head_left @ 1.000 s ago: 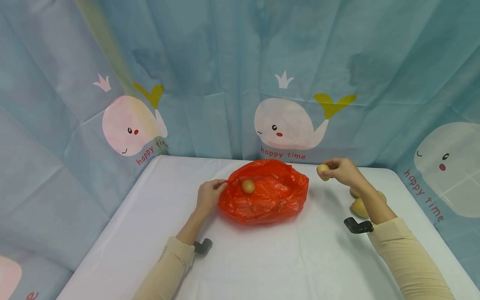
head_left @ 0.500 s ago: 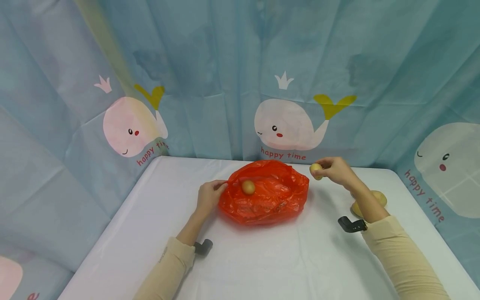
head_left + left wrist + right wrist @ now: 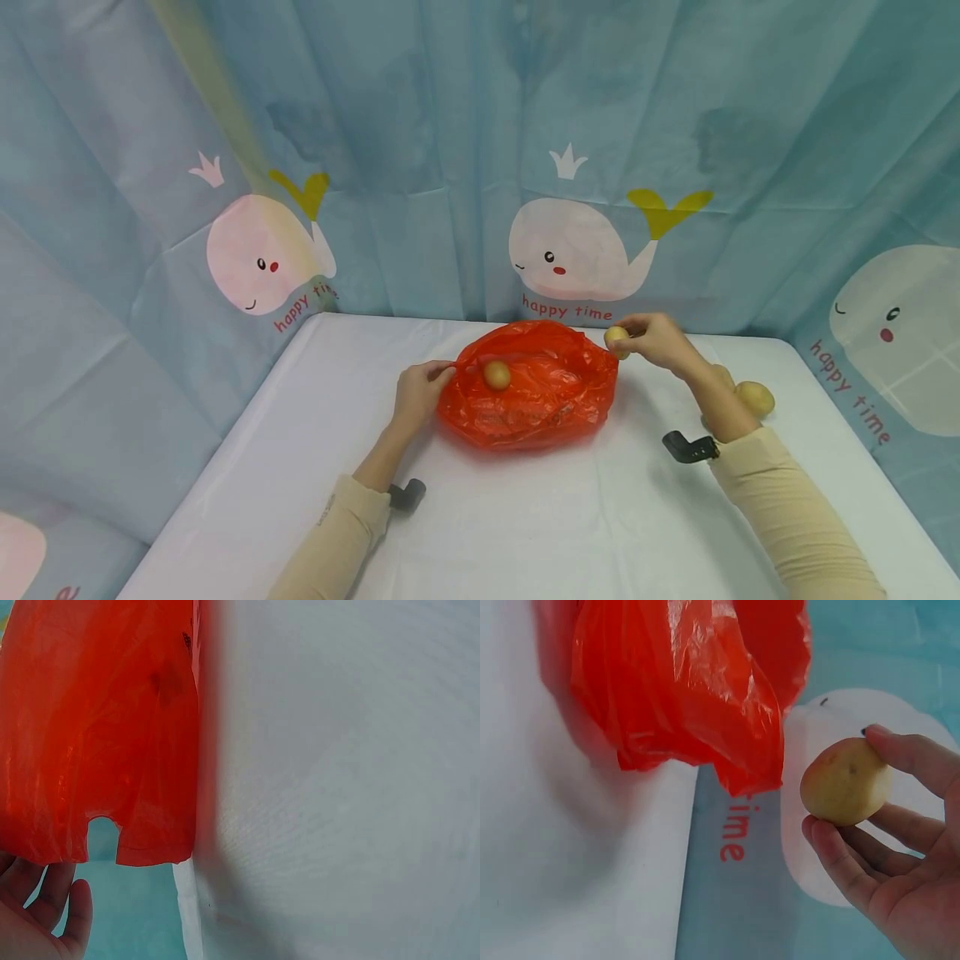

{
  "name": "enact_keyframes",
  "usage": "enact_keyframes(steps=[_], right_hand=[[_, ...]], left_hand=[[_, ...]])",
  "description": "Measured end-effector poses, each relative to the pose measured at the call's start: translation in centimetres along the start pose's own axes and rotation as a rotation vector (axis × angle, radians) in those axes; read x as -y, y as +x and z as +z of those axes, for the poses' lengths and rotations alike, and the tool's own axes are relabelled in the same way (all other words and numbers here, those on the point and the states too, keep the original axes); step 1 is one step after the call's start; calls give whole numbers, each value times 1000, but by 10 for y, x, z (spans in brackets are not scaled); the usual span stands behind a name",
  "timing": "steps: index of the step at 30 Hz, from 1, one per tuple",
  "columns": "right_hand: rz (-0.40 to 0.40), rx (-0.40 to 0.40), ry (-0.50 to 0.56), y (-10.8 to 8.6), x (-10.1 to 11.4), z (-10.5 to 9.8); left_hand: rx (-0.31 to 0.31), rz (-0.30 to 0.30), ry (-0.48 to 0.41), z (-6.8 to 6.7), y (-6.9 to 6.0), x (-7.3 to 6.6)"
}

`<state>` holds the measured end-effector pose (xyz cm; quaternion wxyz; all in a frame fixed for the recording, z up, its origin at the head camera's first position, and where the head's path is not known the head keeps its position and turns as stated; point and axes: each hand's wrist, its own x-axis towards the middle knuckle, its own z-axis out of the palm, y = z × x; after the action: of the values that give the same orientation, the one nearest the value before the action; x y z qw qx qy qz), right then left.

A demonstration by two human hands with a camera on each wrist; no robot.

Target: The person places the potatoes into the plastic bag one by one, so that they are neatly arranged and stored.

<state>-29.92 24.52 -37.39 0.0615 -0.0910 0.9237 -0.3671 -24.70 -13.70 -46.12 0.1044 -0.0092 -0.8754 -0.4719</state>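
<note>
A red plastic bag [image 3: 525, 408] lies on the table with its mouth spread, and a round yellow fruit [image 3: 497, 375] shows at its left part. My left hand [image 3: 417, 393] pinches the bag's left edge; in the left wrist view its fingers [image 3: 56, 900] are at the rim of the bag [image 3: 112, 735]. Between thumb and fingers my right hand [image 3: 660, 343] holds another yellow fruit [image 3: 617, 340], at the bag's right edge. The right wrist view shows this fruit [image 3: 846, 782] in the right hand [image 3: 907, 847], beside the bag [image 3: 675, 682] and apart from it.
More yellow fruits [image 3: 754, 400] lie on the right of the white table [image 3: 525, 525], partly behind my right forearm. A blue curtain [image 3: 420, 167] with whale prints stands behind the table and at both sides.
My right hand has moved left with its fruit, up to the bag's right edge. The left hand and the bag have stayed almost still.
</note>
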Motion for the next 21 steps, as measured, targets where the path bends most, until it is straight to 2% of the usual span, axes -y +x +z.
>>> enact_keyframes(steps=[15,21], right_hand=[[-60,15,-2,9,12,20],[-84,30,-4,16,20,30]], left_hand=[[2,14,1,1,-1,3],[5,9,-16,-1,-1,0]])
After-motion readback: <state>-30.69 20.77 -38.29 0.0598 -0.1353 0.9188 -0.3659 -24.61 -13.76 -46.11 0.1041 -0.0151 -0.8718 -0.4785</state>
